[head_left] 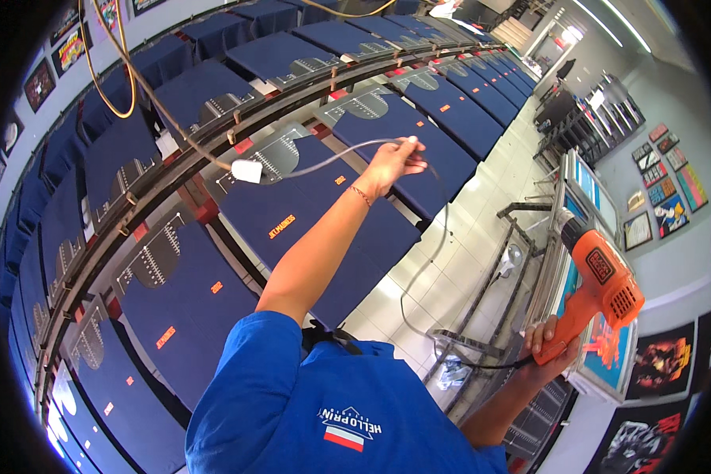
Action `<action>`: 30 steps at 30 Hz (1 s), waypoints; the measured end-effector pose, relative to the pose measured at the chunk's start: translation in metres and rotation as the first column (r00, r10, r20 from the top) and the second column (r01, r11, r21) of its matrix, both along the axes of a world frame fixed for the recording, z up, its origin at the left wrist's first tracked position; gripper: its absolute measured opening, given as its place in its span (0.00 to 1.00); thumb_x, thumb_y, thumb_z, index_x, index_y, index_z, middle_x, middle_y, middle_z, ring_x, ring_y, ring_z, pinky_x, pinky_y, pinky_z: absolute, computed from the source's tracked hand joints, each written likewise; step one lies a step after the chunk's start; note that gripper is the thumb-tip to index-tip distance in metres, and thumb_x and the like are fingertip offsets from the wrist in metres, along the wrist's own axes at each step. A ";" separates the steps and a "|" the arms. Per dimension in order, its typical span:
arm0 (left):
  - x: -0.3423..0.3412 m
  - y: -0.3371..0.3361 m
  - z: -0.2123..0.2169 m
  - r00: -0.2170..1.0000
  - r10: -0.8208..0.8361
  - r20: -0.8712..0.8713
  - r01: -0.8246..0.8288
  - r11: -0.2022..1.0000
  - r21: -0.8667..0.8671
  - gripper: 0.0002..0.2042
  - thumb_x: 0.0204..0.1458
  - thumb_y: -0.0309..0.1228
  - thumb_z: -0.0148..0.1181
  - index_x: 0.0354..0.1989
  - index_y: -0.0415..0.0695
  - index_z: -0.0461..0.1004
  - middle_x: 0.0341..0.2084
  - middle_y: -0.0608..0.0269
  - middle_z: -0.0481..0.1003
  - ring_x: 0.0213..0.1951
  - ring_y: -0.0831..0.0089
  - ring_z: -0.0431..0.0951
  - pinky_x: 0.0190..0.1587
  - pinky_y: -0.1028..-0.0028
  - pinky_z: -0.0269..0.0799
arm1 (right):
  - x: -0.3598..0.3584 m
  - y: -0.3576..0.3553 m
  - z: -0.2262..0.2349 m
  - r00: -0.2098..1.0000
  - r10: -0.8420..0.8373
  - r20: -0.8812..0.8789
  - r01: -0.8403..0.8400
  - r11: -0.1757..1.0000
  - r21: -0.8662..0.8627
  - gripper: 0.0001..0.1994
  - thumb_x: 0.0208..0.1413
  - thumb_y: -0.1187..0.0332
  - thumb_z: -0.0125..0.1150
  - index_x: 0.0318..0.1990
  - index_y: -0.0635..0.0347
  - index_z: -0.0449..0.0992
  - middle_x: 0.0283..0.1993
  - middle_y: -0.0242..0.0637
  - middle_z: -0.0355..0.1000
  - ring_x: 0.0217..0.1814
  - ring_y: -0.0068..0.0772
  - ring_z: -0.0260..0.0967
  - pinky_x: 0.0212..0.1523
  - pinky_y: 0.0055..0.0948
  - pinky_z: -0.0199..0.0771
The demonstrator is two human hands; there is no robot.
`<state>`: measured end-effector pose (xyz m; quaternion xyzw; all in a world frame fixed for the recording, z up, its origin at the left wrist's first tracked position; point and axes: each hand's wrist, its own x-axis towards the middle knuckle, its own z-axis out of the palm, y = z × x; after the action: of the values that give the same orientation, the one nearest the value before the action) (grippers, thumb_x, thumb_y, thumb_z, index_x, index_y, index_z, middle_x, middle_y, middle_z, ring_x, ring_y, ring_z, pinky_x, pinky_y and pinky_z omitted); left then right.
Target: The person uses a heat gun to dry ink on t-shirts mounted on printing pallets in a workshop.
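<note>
My left hand (393, 162) is raised at arm's length and pinches a thin grey power cord (324, 158). The cord runs left to a white plug block (246, 171) hanging on a yellow extension cable (122, 75). From my fingers it also loops down over the floor to an orange heat gun (604, 280). My right hand (549, 344) grips that heat gun by its handle, low at the right, with the nozzle pointing up and to the left. My blue shirt (324, 411) fills the lower middle.
Long rows of dark blue T-shirts (292, 229) with white and orange prints lie on flat boards along a curved rail (174, 170). Metal racks and framed screens (529, 261) stand on the white tiled floor (466, 237) at right. Posters (671, 186) cover the far wall.
</note>
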<state>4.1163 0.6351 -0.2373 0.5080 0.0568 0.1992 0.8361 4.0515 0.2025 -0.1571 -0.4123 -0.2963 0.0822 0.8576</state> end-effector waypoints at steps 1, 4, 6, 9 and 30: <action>0.007 0.018 -0.023 0.998 0.052 -0.029 -0.053 0.996 -0.066 0.19 0.66 0.43 0.48 0.46 0.36 0.70 0.38 0.55 0.70 0.41 0.66 0.78 0.48 0.70 0.78 | 0.013 0.015 0.002 0.998 0.050 0.029 -0.050 0.999 -0.010 0.34 0.67 0.50 0.42 0.70 0.66 0.47 0.29 0.34 0.62 0.16 0.22 0.58 0.21 0.25 0.64; 0.015 0.067 -0.109 0.965 0.207 -0.159 -0.241 0.942 -0.235 0.19 0.65 0.43 0.48 0.50 0.37 0.67 0.40 0.55 0.69 0.44 0.63 0.76 0.49 0.66 0.76 | 0.056 0.063 0.001 0.989 0.146 0.028 -0.144 0.988 -0.053 0.36 0.66 0.49 0.44 0.70 0.66 0.46 0.31 0.34 0.63 0.18 0.21 0.60 0.22 0.23 0.65; 0.016 0.092 -0.150 0.922 0.286 -0.261 -0.366 0.863 -0.347 0.19 0.65 0.42 0.48 0.54 0.38 0.64 0.42 0.53 0.69 0.45 0.61 0.75 0.49 0.64 0.75 | 0.087 0.093 0.003 0.976 0.208 0.064 -0.201 0.974 -0.102 0.37 0.64 0.51 0.47 0.71 0.66 0.43 0.35 0.36 0.65 0.22 0.22 0.62 0.24 0.24 0.66; 0.004 0.130 -0.186 0.861 0.369 -0.351 -0.498 0.752 -0.432 0.27 0.65 0.43 0.47 0.67 0.42 0.53 0.53 0.46 0.68 0.52 0.53 0.72 0.52 0.58 0.73 | 0.137 0.145 -0.004 0.947 0.319 0.027 -0.315 0.945 -0.086 0.41 0.60 0.55 0.53 0.72 0.66 0.39 0.41 0.39 0.66 0.27 0.23 0.65 0.28 0.26 0.68; -0.141 -0.189 -0.204 -0.439 0.846 -0.303 -0.428 0.099 0.898 0.06 0.53 0.28 0.56 0.32 0.38 0.76 0.31 0.52 0.76 0.39 0.53 0.76 0.43 0.61 0.71 | 0.166 0.648 -0.181 0.040 0.726 0.687 -0.264 0.670 -0.694 0.35 0.48 0.68 0.61 0.65 0.56 0.53 0.43 0.59 0.74 0.42 0.66 0.72 0.42 0.56 0.73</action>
<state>3.9754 0.4466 -0.4418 0.4830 0.7790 0.3672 0.1580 4.2180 0.8500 -0.3384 -0.3964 -0.8463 0.1752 0.3098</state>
